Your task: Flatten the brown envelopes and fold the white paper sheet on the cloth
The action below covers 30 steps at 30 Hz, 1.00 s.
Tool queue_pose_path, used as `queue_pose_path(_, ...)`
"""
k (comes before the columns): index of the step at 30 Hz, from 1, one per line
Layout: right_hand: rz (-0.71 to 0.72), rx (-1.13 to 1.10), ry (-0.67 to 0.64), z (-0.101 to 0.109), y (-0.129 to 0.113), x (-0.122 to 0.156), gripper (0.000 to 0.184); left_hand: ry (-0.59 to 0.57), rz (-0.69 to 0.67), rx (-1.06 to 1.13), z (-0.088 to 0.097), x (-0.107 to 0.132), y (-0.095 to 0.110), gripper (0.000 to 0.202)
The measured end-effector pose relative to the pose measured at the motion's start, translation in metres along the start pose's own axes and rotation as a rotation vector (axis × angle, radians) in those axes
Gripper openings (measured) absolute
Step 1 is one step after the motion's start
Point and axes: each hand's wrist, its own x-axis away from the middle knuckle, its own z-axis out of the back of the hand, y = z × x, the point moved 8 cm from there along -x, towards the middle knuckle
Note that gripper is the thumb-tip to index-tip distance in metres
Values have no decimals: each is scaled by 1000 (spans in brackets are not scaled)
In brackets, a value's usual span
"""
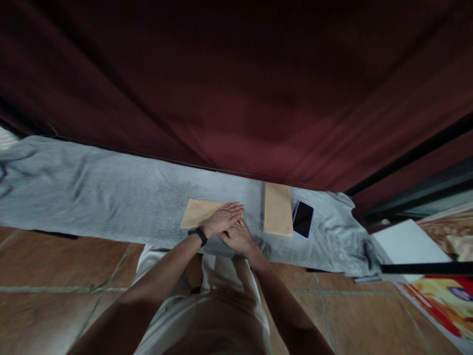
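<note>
A tan paper envelope [199, 211] lies flat on the grey cloth, its right part hidden under my hands. My left hand [221, 218], with a dark band at the wrist, rests flat with fingers stretched out and overlaps the fingers of the other hand. Beneath it, my right hand [238, 235] is laid palm down at the envelope's right end, its fingertips partly covered. To the right is what looks like a stack of tan envelopes [278, 209], apart from both hands.
A phone [303, 219] with a dark screen lies beside the stack. Grey cloth [121, 192] covers the long narrow surface. A dark red curtain [236, 108] rises along its far edge. At the right are a white box [410, 241] and a red and yellow package [443, 301].
</note>
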Motion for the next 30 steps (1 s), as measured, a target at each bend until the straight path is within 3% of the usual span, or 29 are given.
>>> queue_pose_path(5, 51, -25, 39, 5, -1, 5, 40, -98, -55, -45, -11, -11, -5, 53)
queue_pose_path(11, 184, -139, 51, 14, -11, 22, 46, -132, -71, -20, -13, -7, -10, 56)
queue_pose_path(13, 208, -223, 101, 18, -12, 31, 38, -124, -68, -29, -12, -6, -8, 57)
queue_pose_path(15, 144, -309, 219, 23, -4, 41, 30, -106, -71, -48, -12, -5, -5, 57)
queue_pose_path(17, -17, -325, 375, 28, 12, 51, 34, -79, -68, -69, -11, -3, -3, 57)
queue_pose_path(19, -150, -260, 451, 28, 22, 60, 39, -61, -71, -82, -11, -2, -1, 57)
queue_pose_path(25, -200, 45, 296, 11, 10, 69, 45, -25, -35, -64, -8, 1, -1, 57)
queue_pose_path(30, -207, 98, 308, 8, 4, 76, 43, 39, 60, -64, -6, -3, 2, 57)
